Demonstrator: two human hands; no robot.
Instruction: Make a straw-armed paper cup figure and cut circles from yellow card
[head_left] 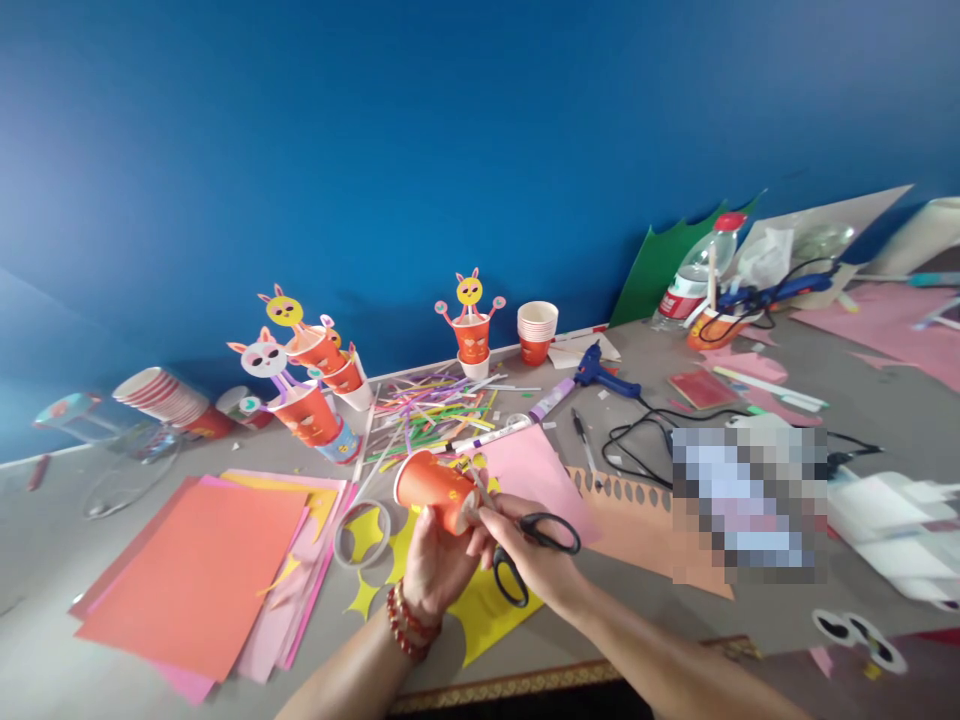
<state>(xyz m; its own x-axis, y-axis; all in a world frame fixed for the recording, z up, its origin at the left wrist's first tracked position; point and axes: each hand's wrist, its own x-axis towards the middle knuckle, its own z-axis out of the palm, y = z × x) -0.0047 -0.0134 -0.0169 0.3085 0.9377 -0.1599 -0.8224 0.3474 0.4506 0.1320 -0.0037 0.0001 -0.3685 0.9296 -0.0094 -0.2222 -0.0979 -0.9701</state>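
My left hand [435, 565], wearing a bead bracelet [405, 625], is wrapped round a red paper cup [433, 488]. The cup lies tilted on its side, its mouth to the left and its base toward my other hand. In my right hand [517, 535] is a pair of scissors [534, 524], gripped near the blades with the black handle loops sticking out to the right. The blades are at the cup's base; whether they pierce it I cannot tell. Beneath my hands lies cut yellow paper [487, 620], with a tape roll [340, 535] to the left.
Coloured paper sheets [199, 580] are stacked at left. Behind stand decorated animal cups [304, 415], another [472, 340], and stacked cups [536, 335]. Thin coloured sticks [427, 410] lie scattered. A blue glue gun [600, 372] with its cord, a pen [581, 435] and a bottle [694, 275] are on the right.
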